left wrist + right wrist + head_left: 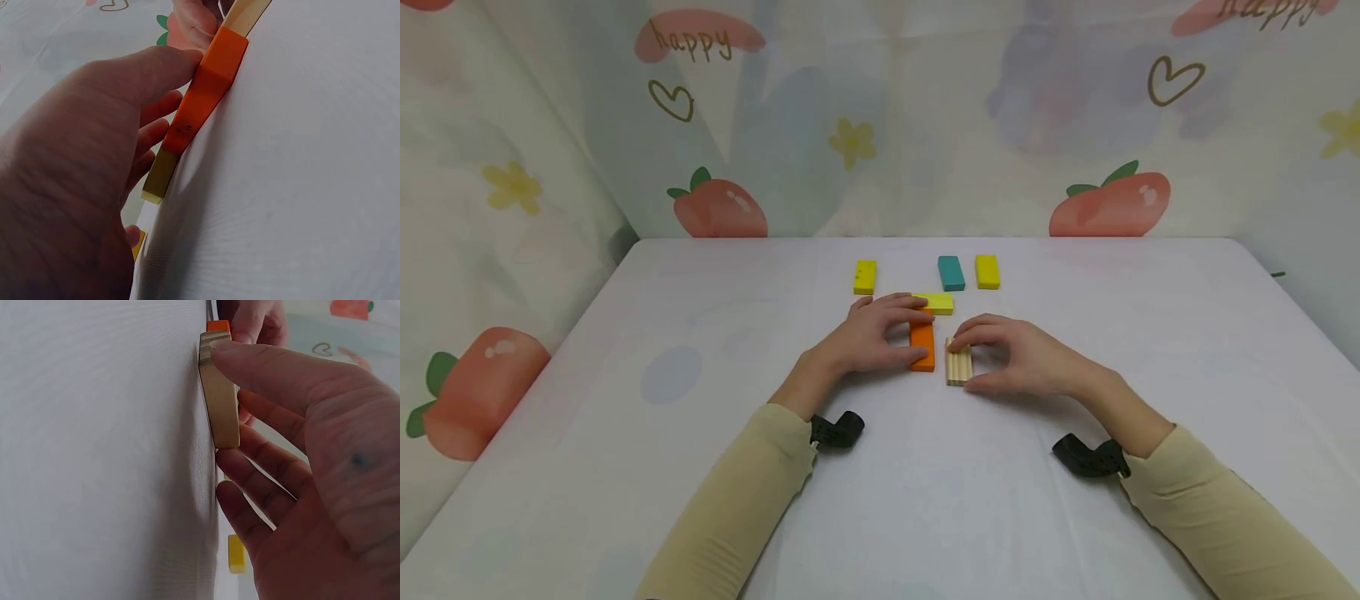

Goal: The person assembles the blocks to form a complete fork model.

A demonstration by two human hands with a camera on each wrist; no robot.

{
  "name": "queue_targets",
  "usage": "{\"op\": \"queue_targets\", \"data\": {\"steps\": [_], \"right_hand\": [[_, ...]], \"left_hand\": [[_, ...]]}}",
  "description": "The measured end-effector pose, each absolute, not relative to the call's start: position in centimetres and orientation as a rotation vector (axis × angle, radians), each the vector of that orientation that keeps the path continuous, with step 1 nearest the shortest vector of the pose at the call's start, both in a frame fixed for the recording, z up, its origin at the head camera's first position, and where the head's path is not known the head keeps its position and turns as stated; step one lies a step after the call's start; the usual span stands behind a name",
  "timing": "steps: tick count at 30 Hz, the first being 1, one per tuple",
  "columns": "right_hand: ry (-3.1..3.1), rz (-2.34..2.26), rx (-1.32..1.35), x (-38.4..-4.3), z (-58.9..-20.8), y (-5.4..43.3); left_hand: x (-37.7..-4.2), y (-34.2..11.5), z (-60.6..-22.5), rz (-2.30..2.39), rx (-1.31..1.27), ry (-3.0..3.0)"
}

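Note:
My left hand (pixel 880 333) pinches an orange block (pixel 922 346) lengthwise, thumb at its near end and fingers by its far end. A yellow block (pixel 938 303) lies crosswise at the orange block's far end, partly covered by the fingers. With thumb and index finger, my right hand (pixel 1022 354) holds a plain wooden block (pixel 958 364) with striped grain by its ends. That wooden block (pixel 220 394) lies just right of the orange one, a small gap between them in the head view. In the left wrist view, the thumb meets the orange block (pixel 203 87).
Farther back on the white-covered table (pixel 917 500) lie a left yellow block (pixel 865 277), a teal block (pixel 951 273) and a right yellow block (pixel 987 272). A printed curtain (pixel 895 125) hangs behind the table's far edge.

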State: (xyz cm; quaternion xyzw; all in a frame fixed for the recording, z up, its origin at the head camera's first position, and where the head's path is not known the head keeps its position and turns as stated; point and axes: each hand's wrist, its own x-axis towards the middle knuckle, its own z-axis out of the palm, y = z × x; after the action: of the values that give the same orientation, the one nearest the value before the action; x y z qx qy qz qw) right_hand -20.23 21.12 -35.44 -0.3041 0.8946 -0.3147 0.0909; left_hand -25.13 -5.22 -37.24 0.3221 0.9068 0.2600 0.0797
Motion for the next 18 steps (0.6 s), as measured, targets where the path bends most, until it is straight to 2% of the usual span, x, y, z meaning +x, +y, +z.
{"op": "queue_targets", "data": {"steps": [18], "right_hand": [[2.674, -0.936, -0.849, -20.38, -35.43, 21.01]], "left_hand": [[-24.94, -5.13, -37.23, 0.758, 0.942, 2.723]]}}
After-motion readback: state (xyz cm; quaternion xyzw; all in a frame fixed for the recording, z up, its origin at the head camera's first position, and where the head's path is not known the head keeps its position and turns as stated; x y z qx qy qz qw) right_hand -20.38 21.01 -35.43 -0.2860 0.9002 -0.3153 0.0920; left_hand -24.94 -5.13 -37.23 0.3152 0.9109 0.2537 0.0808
